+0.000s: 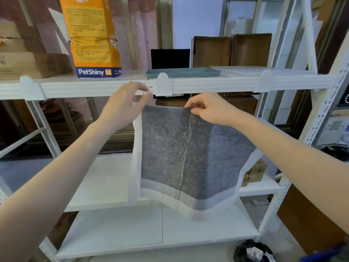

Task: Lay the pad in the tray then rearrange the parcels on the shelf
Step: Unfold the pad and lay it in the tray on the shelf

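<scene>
Just below the middle of the frame, a grey pad (pixel 188 157) with a white border hangs in the air in front of the white shelf (pixel 113 87); its top edge is held up and the rest droops down, with a crease running down its centre. Both hands grip that top edge; the right hand (pixel 207 108) pinches it between thumb and fingers near the middle of the edge, while the left hand (pixel 128 103) is closed on the upper left corner, where the white border folds over; that hand is blurred, so the exact grip cannot be told. Both forearms reach in from the lower corners of the frame.

Above the hands, on the upper shelf board in the centre of the frame, lies a shallow teal tray (pixel 183 72), well apart from the pad; a flat white tray (pixel 264 69) lies just beside it to the right. Behind them stand two brown cardboard boxes (pixel 232 51) and a black box (pixel 170 58); at upper left stands an orange bag (pixel 92 36) marked PetShiny, with more cartons (pixel 28 63) at the left edge. At lower right, a black rubbish bag (pixel 253 251) sits on the floor.
</scene>
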The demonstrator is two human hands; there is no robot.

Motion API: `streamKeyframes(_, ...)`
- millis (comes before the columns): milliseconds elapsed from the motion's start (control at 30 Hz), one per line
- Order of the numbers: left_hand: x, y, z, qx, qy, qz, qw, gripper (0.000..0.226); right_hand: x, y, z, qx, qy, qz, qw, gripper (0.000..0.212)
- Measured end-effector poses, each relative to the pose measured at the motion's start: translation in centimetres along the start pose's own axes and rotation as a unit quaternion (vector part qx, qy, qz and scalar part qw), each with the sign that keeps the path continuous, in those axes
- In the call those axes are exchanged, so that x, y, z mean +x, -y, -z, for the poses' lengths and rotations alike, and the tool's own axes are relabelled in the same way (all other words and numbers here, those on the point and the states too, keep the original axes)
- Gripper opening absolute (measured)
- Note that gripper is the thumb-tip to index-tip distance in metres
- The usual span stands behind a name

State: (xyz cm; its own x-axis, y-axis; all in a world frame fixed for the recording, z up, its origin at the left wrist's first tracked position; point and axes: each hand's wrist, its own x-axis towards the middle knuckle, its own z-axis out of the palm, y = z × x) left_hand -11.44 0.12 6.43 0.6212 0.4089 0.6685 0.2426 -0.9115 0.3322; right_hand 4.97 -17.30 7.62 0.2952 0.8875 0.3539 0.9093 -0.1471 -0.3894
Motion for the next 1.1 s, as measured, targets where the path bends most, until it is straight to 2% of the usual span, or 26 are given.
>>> streamKeyframes(67,0.1,-1.8,-0.6,0.011,0.122,-0.084,0.989,0.051,0.3,0.4,-0.3,0.0,0.008,0.014,1.0,0.022)
streamKeyframes(133,0.3,-3.0,-1.3,0.009,0.199,-0.092,0.976,0.061,0.6,0.7,-0.5,-0.008,0.006,0.022,1.0,0.02)
streamKeyframes(167,0.5,-3.2,-1.6,0.001,0.211,-0.084,0.974,0.055,0.7,0.8,-0.6,-0.008,0.002,0.024,1.0,0.019)
streamKeyframes(267,0.9,-2.8,-1.9,-0.016,0.208,-0.084,0.974,0.019,0.5,0.5,-0.6,0.017,-0.002,0.031,0.999,0.014)
streamKeyframes(333,0.9,-2.1,-1.7,-0.023,0.199,-0.083,0.976,0.01,0.0,0.1,-0.2,0.019,0.035,0.022,0.999,0.02)
streamKeyframes(400,0.9,-1.4,-1.3,-0.027,0.188,-0.075,0.979,0.01,-0.4,-0.4,0.2,-0.001,0.109,-0.003,0.994,0.029)
streamKeyframes(467,0.9,-0.6,-1.0,-0.028,0.178,-0.063,0.982,0.01,-0.6,-1.1,0.4,-0.029,0.154,-0.008,0.988,0.026)
streamKeyframes(567,1.0,0.5,-0.9,-0.021,0.153,-0.057,0.986,0.009,-0.7,-1.1,0.4,-0.015,0.156,-0.001,0.988,0.023)
streamKeyframes(700,0.6,0.9,-1.8,0.011,0.086,-0.041,0.995,0.033,-0.6,-0.3,0.2,0.055,0.132,0.021,0.989,0.019)
streamKeyframes(767,0.2,0.2,-2.0,0.012,0.054,-0.037,0.998,0.025,-0.4,0.1,0.1,0.071,0.121,0.036,0.989,0.019)
streamKeyframes(800,0.0,-0.4,-1.9,-0.004,0.068,-0.027,0.997,0.024,-0.3,0.3,0.1,0.074,0.116,0.042,0.99,0.02)
streamKeyframes(833,-0.2,-1.2,-1.8,-0.031,0.109,-0.004,0.994,0.032,-0.2,0.4,0.0,0.078,0.111,0.046,0.99,0.021)
streamKeyframes(900,-0.7,-2.9,-1.4,-0.102,0.224,0.06,0.967,0.053,0.1,0.6,-0.1,0.081,0.091,0.055,0.991,0.022)
streamKeyframes(967,-1.0,-3.9,-1.4,-0.128,0.285,0.081,0.947,0.059,0.3,0.7,-0.1,0.074,0.066,0.067,0.993,0.023)
streamKeyframes(1100,-0.9,-4.6,-1.9,-0.069,0.254,0.016,0.965,0.033,0.7,0.9,-0.2,0.076,0.025,0.072,0.994,0.023)
